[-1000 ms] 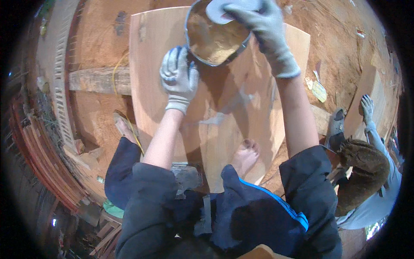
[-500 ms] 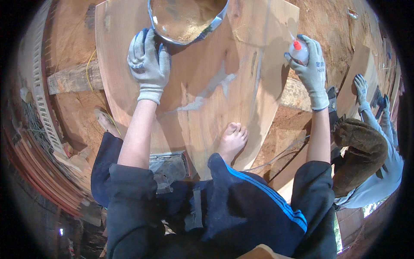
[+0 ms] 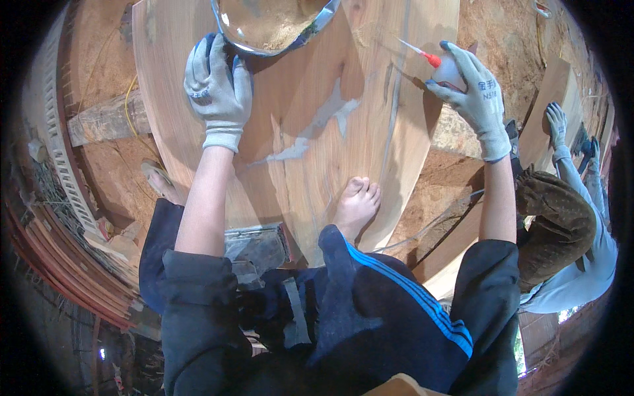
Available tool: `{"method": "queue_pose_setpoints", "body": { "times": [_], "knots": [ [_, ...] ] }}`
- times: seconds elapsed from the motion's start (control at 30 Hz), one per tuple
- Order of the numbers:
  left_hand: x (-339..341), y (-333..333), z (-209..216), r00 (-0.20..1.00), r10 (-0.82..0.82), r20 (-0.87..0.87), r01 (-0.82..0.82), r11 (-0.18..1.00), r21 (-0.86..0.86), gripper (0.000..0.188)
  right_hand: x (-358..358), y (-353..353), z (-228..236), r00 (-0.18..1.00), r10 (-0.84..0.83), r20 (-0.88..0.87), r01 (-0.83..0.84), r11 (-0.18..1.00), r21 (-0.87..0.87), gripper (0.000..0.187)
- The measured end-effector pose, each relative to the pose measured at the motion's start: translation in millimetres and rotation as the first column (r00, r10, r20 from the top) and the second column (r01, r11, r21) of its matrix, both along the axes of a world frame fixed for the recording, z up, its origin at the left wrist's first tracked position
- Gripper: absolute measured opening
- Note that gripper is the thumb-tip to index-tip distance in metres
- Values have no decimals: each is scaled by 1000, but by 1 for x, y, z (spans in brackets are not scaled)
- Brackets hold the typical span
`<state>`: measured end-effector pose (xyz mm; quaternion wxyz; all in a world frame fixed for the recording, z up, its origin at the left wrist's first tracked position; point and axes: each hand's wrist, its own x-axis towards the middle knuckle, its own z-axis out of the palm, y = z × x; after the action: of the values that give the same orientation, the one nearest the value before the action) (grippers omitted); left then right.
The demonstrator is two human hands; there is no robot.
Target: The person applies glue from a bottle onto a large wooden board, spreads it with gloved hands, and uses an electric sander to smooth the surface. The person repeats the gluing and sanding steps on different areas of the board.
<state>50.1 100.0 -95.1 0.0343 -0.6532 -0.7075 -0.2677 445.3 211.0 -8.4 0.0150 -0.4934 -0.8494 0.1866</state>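
My right hand (image 3: 472, 96), in a grey glove, is wrapped round a small whitish squeeze bottle (image 3: 449, 71). Its red cap and thin clear nozzle point up and left over the right edge of a wide wooden slab (image 3: 284, 198). My left hand (image 3: 218, 92), gloved too, lies at the near left side of a round tub (image 3: 281, 51) that holds sawdust-like powder. Its fingers are stretched out, with the tips against the tub's side. An irregular pale grey patch (image 3: 317, 125) marks the slab between my hands.
My bare foot (image 3: 358, 204) rests on the slab. Beside my left leg is a dusty dark boxy object (image 3: 257, 247). Another person's gloved hand (image 3: 557, 124) touches a board (image 3: 548, 99) at the right. Curved stacked strips (image 3: 72, 270) lie at far left, near a yellow cord (image 3: 129, 109).
The bottle has tilted in my right hand, so its nozzle now points left across the slab. My left hand stays beside the tub. The whole view has shifted slightly.
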Motion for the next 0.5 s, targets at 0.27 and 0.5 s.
{"method": "queue_pose_setpoints", "body": {
  "times": [0.27, 0.5],
  "knots": [
    [-1, 0, -2, 1000, 4, -1, -4, 1000, -4, 43, -7, 5, 3, 995, 63, 78, -64, 998, 7, 73],
    [-1, 0, -3, 1000, -8, 16, 8, 1000, 20, 42, -10, 11, 6, 988, 46, 149, -45, 999, -12, 69]
  ]
}}
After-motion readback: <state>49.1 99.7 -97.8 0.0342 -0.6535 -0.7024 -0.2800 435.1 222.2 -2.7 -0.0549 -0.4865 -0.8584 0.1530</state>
